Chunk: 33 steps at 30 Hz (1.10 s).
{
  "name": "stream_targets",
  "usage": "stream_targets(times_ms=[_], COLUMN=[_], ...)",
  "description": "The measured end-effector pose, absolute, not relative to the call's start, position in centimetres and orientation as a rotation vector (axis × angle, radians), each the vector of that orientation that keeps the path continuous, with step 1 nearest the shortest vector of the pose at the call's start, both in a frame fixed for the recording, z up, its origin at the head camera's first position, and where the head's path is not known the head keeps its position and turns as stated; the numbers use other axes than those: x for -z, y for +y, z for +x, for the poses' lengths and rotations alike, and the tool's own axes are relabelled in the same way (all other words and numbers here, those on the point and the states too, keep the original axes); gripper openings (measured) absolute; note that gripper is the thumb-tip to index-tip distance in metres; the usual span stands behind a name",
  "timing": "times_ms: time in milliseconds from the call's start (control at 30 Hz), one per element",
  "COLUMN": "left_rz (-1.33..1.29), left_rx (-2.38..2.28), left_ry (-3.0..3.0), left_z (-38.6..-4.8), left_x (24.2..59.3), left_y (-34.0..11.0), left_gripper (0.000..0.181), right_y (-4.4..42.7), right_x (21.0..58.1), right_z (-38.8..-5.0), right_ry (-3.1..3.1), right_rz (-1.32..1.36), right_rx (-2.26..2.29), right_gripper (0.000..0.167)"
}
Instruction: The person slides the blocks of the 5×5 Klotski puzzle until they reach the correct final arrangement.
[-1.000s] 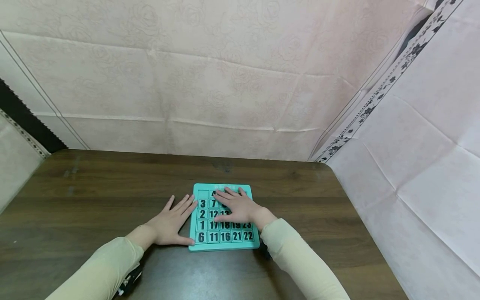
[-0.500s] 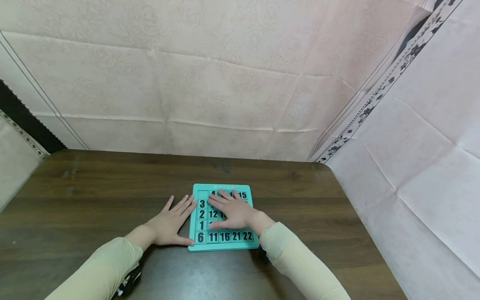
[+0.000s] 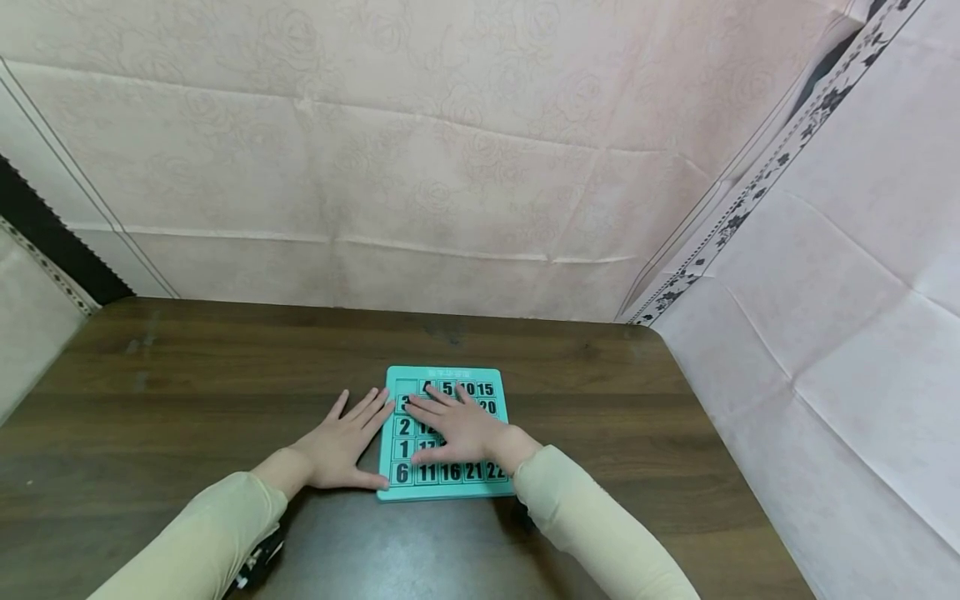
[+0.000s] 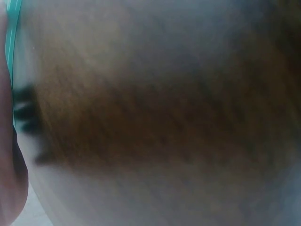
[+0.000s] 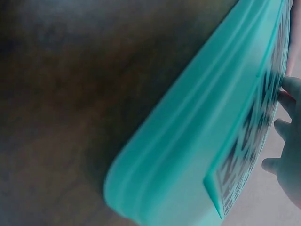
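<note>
A turquoise number slide puzzle (image 3: pixel 442 493) lies flat on the table, with black numbers on its square tiles. Its top-left cell shows no number. Along the puzzle's left edge rests my left hand (image 3: pixel 337 450), fingers straight and thumb stretched to the lower corner. My right hand (image 3: pixel 467 432) is over the tiles with fingers spread, the fingertips near the upper left rows, hiding the middle numbers. In the right wrist view the puzzle's thick side (image 5: pixel 188 141) fills the middle, and the right hand's fingers (image 5: pixel 283 127) reach its tiled face. Only a sliver of the left hand (image 4: pixel 11 174) shows in the left wrist view.
The brown wooden table (image 3: pixel 225 367) extends around the puzzle on all sides. A pale patterned cloth (image 3: pixel 450 167) hangs behind the far edge, and another white cloth (image 3: pixel 847 350) hangs at the right. A dark wrist device (image 3: pixel 258 562) sits under the left sleeve.
My right hand has slid left and slightly down over the tiles, uncovering the 10, 15 and 20 on the right. The left hand has stayed at the left edge.
</note>
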<state>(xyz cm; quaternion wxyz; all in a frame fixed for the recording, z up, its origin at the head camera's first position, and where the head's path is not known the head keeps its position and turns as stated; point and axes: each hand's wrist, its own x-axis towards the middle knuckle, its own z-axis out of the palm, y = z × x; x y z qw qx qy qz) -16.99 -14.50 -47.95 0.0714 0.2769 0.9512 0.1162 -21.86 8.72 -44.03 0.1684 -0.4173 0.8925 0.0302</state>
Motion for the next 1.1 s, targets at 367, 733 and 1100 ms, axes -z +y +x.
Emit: stream_targets(times_ms=[367, 733, 1100], left_rz=[0.812, 0.818, 0.815], left_rx=[-0.385, -0.407, -0.387], left_ry=[2.860, 2.857, 2.862], left_z=[-16.9, -16.8, -16.9], left_x=[47.9, 47.8, 48.0], left_y=[-14.5, -14.4, -14.4], left_gripper=[0.112, 0.111, 0.112], right_y=[8.4, 8.0, 7.9], right_x=[44.2, 44.2, 44.3], right_z=[-22.8, -23.6, -23.9], right_ry=[2.558, 2.572, 2.585], right_rz=[-1.146, -1.081, -1.073], right_rx=[-0.093, -0.073, -0.075], right_gripper=[0.079, 0.079, 0.079])
